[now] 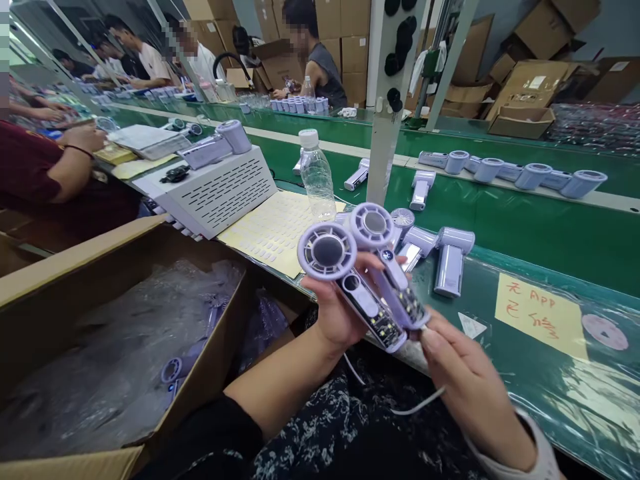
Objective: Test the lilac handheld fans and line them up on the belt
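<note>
My left hand (334, 319) is closed around two lavender handheld fans side by side. The nearer fan (370, 307) has its round grille toward me and a circuit board with small light parts showing along its handle. The second fan (395, 270) lies just behind and to the right, its board exposed too. At the bottom end of that second handle, my right hand (460, 357) pinches the end of a white cable (420, 405). Whether the plug sits inside the handle is hidden by the fingers. The cable loops down over my lap.
An open carton (235, 333) with plastic bags and fans stands at left. A vented white box (225, 193), a clear bottle (317, 177) and a sticker sheet (273, 233) are ahead. More fans (453, 260) lie right, near a handwritten yellow note (540, 313). Other people sit along the line.
</note>
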Available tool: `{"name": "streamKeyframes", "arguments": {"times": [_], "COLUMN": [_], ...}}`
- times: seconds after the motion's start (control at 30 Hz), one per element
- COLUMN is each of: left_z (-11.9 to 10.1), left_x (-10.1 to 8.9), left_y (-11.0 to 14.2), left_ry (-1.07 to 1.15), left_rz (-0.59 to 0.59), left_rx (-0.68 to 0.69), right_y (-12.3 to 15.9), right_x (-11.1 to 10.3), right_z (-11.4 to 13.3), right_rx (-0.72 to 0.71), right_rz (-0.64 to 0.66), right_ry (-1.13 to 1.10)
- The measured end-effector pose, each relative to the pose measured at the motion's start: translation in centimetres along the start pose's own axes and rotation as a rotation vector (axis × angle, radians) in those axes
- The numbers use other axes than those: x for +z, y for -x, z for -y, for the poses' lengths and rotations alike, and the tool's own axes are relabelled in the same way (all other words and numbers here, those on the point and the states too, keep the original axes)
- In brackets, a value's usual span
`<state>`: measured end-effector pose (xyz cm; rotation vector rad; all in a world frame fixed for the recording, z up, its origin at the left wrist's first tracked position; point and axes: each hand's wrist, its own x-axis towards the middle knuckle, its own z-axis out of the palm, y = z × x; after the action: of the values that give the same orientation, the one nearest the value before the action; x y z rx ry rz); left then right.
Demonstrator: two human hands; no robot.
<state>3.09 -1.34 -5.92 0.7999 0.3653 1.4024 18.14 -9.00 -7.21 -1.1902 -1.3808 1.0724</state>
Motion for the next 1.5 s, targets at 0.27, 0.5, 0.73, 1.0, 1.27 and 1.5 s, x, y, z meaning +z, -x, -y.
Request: {"name": "streamKeyframes", "arguments": {"times": [0.27, 0.5, 0.73, 1.0, 1.27, 1.5], "left_z": [-1.5, -1.1, -0.1, 0.4, 0.7, 0.4], "left_x": [-1.4, -2.0, -0.1, -0.6, -0.9, -0.6], "left_y": [0.5, -0.6, 1.6, 2.1, 2.3, 2.3], "left_ry": [-0.295, -0.174, -0.132, -0.238, -0.225, -0.141], "left_rz": [0.286, 0.121, 0.308, 0.44, 0.401, 0.452], "left_rx": [-0.232, -0.278, -0.358, -0.41, -0.434, -0.435], "right_y": [-1.2, -0.6, 1.1, 1.5, 1.3, 1.4], "right_x": [-3.5, -4.7, -4.7, -3.4, -3.0, -3.3], "right_z": [0.3, -0.2, 0.8, 0.7, 0.5, 1.1], "right_rx": [-0.031, 0.085, 0.125, 0.202, 0.23, 0.196], "right_rz": [-0.145, -0.247, -0.142, -0.091, -0.056, -0.07], "right_ry": [0.025, -0.399, -0.623, -0.621, -0.637, -0.579]}}
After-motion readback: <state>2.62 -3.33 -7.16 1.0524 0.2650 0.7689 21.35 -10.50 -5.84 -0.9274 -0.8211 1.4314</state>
